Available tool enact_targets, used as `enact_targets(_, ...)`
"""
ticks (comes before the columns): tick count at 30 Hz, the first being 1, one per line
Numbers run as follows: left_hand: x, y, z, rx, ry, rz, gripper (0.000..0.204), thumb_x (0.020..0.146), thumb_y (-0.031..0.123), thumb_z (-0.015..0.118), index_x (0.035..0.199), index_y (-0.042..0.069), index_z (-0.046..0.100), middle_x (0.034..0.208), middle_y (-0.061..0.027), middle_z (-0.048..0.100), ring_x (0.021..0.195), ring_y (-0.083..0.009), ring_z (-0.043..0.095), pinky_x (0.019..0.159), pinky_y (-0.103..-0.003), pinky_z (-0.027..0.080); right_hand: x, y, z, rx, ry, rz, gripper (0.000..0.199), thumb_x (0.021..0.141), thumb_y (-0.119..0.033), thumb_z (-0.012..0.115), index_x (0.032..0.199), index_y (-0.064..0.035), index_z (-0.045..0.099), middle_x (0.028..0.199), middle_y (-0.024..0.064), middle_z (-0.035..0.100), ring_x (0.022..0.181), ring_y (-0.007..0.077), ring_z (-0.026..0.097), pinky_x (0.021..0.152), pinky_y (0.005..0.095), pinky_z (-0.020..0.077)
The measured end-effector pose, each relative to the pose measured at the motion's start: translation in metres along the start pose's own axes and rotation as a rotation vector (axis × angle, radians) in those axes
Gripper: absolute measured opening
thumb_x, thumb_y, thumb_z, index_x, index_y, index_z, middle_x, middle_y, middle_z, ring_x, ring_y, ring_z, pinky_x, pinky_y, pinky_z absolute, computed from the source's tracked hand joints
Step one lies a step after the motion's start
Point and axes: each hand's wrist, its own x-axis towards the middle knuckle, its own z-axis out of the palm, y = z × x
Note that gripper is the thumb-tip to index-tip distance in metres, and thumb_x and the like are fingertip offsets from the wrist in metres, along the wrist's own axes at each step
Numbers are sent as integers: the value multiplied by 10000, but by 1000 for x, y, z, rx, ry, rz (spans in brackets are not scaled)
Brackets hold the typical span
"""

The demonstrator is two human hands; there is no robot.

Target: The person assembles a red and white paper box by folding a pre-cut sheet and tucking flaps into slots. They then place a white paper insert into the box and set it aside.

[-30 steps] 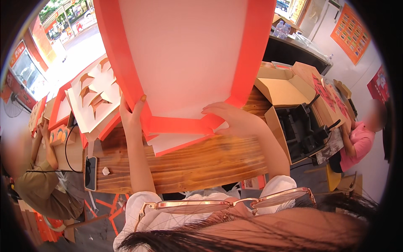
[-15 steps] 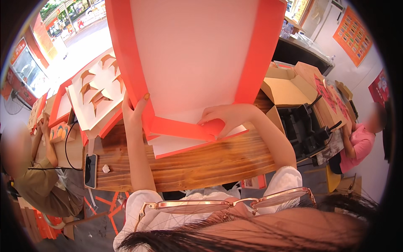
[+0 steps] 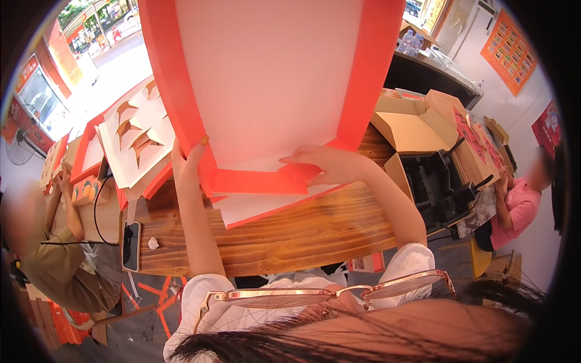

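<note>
A large cardboard box (image 3: 266, 66), white inside with red side walls, stands tilted up before me over the wooden table. My left hand (image 3: 189, 158) grips its left wall near the lower corner, thumb inside and fingers hidden behind. At the lower right corner my right hand (image 3: 324, 166) closes on the red end flap (image 3: 260, 181), its fingers bent over the inner side. A white panel with a red edge (image 3: 272, 207) sticks out below that flap, toward me.
The wooden table (image 3: 290, 242) holds a phone (image 3: 131, 245) and a crumpled white scrap (image 3: 153, 243) at left. Stacked white-and-red box parts (image 3: 130, 157) lie beyond them. A brown carton (image 3: 405, 124) and black device (image 3: 442, 181) stand right. People sit on both sides; red strips litter the floor.
The box has shifted slightly left, with my left hand moving along with it. Its end flap has swung more upright, and my right hand's fingers have shifted at the corner.
</note>
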Motion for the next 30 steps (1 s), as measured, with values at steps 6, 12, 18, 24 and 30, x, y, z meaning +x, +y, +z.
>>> enact_targets(6, 0, 0, -6, -66, 24, -46, 408, 748, 147, 574, 1107, -25, 487, 960, -79, 540, 871, -159, 525, 770, -295, 423, -11, -13, 0, -203, 372, 129, 434, 804, -112, 590, 1226, -87, 489, 1174, 115, 511, 1057, 262, 493, 851, 346, 443)
enact_targets(12, -6, 1, -11, -142, -75, -127, 438, 757, 188, 549, 1132, -20, 462, 991, -90, 530, 878, -170, 536, 751, -292, 439, -10, -9, 12, -556, 568, 241, 264, 830, -82, 525, 1090, -44, 546, 984, 108, 585, 889, 262, 570, 711, 353, 483)
enact_targets(18, 1, -9, -21, -121, -45, -221, 517, 744, 214, 547, 1189, -11, 411, 1022, -113, 524, 883, -191, 550, 678, -308, 479, -13, -4, 9, -562, 821, 259, 258, 809, -75, 549, 1065, -42, 546, 967, 105, 589, 876, 256, 580, 700, 344, 487)
enact_targets(24, 7, -16, -28, -236, -40, -170, 463, 759, 209, 530, 1153, -20, 442, 978, -109, 543, 853, -190, 562, 667, -307, 482, -29, -7, 1, -445, 779, 235, 300, 803, -103, 570, 1093, -36, 531, 979, 112, 582, 933, 273, 554, 769, 374, 464)
enact_targets(30, 12, -15, -27, -311, 18, -175, 436, 769, 207, 515, 1127, -35, 460, 971, -122, 557, 823, -202, 579, 667, -306, 487, -51, -5, -14, -327, 988, 267, 291, 758, -9, 584, 1048, -18, 560, 970, 127, 571, 929, 258, 566, 786, 338, 458)
